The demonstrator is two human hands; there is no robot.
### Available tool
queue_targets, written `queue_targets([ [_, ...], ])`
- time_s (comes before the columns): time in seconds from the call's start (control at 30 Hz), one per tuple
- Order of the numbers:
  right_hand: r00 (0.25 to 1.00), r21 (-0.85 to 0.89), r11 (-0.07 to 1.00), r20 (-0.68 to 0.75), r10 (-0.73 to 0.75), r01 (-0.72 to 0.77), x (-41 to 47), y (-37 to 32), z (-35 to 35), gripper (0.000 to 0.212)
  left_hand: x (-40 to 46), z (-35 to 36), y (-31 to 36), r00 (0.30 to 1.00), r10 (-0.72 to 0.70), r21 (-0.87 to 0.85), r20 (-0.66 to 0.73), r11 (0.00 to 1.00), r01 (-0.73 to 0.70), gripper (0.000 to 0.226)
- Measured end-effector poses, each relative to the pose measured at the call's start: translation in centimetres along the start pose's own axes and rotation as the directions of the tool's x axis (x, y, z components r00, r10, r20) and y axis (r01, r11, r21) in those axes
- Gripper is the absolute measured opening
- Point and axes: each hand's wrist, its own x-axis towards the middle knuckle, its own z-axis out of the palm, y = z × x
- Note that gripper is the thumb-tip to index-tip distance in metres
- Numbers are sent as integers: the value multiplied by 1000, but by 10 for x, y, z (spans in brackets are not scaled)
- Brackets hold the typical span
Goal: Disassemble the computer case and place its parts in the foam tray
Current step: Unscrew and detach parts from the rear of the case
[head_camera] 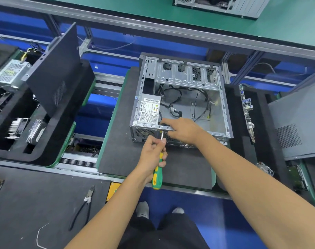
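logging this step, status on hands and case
Left hand grips screwdriver at case rear. Right hand rests on case rim. Power supply still inside.

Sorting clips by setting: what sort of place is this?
Probably a factory line for taking computers apart: an opened computer case on a roller conveyor, and foam trays holding removed parts.

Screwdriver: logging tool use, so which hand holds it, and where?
The left hand grips the screwdriver around its green-and-yellow handle, near the shaft.
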Motion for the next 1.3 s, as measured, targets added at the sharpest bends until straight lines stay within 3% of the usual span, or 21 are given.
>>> queue_targets([
  [0.23, 1000, -3, 1000, -17, -21, 21, 0, 2, 1, 49, 0, 4, 7, 997, 26, 54, -70, 998, -22, 29],
  [0.4, 999, -4, 999, -15, -37, 37, 2, 4, 2, 49, -6, 11, 10, 989, 25, 218, -146, 976, 7, 28],
  [0.63, 998, 23, 998, 8, -56, 56, 3, 4, 1, 50, -10, 30, 20, 980, -48, 94, -194, 993, 67, 30],
  [0.8, 998, 33, 997, 1, -70, 70, 4, 5, 2, 53, -11, 35, 18, 974, 2, 103, -224, 994, 21, 17],
  [1.03, 998, 40, 997, 28, -62, 60, 3, 4, 1, 46, -7, 38, 12, 937, 96, 146, -335, 988, -49, 29],
  [1.3, 998, 40, 998, 23, -57, 56, 4, 4, 1, 43, -8, 37, 21, 963, 25, 120, -270, 993, 8, 24],
])
